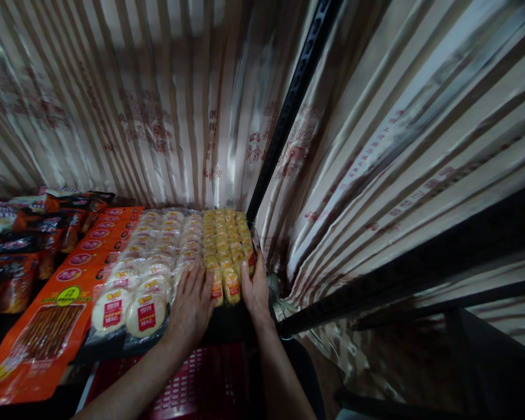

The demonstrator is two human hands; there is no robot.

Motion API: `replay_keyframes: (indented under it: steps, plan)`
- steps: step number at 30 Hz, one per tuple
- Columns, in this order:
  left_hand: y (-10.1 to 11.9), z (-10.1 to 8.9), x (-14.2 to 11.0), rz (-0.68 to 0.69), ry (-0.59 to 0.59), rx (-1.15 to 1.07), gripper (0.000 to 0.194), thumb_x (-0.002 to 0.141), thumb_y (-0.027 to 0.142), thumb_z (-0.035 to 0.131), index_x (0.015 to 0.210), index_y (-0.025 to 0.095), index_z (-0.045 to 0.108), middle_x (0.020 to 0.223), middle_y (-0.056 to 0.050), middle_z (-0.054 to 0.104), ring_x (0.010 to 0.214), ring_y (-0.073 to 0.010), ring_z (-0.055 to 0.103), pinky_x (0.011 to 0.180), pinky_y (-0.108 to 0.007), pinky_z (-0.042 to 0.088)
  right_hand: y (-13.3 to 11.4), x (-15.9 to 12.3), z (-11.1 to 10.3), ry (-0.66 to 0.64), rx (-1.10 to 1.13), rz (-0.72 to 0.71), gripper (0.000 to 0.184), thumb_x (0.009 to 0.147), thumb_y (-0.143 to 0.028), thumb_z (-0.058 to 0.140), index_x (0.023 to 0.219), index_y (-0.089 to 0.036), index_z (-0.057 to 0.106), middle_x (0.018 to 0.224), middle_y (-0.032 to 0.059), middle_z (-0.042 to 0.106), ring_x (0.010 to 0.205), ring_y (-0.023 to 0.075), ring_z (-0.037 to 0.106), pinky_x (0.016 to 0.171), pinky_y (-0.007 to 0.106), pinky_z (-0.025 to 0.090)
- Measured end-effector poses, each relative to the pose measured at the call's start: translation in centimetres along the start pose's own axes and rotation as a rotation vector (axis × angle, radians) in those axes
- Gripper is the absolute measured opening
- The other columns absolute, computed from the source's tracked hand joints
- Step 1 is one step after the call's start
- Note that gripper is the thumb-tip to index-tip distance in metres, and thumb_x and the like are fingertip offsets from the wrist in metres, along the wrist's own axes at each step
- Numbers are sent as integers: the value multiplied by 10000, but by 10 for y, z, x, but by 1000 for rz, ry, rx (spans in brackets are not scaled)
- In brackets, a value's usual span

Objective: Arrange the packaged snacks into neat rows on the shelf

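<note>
The left hand [195, 298] lies open at the left of the yellow packets [231, 283]; the right hand [255, 290] touches their right edge, grip unclear.

A person's left hand [192, 300] and right hand [255, 289], both bare, show slender fingers [198, 280], slim wrists [263, 324] and bare forearms [146, 376].

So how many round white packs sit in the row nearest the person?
2 in view: one beside the orange packets, the other just right of it. The left hand may hide another in the third column.
</note>
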State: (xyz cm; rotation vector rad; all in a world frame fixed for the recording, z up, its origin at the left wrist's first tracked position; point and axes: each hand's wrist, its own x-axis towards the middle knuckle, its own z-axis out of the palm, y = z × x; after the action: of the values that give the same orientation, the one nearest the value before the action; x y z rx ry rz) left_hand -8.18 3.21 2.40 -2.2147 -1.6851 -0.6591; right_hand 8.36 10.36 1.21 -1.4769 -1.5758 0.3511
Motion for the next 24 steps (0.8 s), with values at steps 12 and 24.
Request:
replay_keyframes:
  steps: [12, 24]
  plan:
    - [4, 8, 6, 11, -29, 41, 462, 871, 286, 470, 1261, 38, 493, 1308, -215, 524, 1290, -321, 409, 1072, -492, 309, 8, 6, 20, -65, -12, 45, 668, 934, -507, 273, 1426, -56, 298, 1458, 181, 342, 1357, 255, 312, 1106, 454, 264]
    - [1, 12, 5, 35, 7, 35, 475, 857, 293, 509, 1264, 50, 470, 1330, -220, 500, 1306, -323, 382, 1069, -504, 306, -2, 35, 10, -136, 35, 212, 728, 912, -580, 247, 1437, -78, 287, 1457, 176, 346, 1358, 269, 308, 1108, 444, 236]
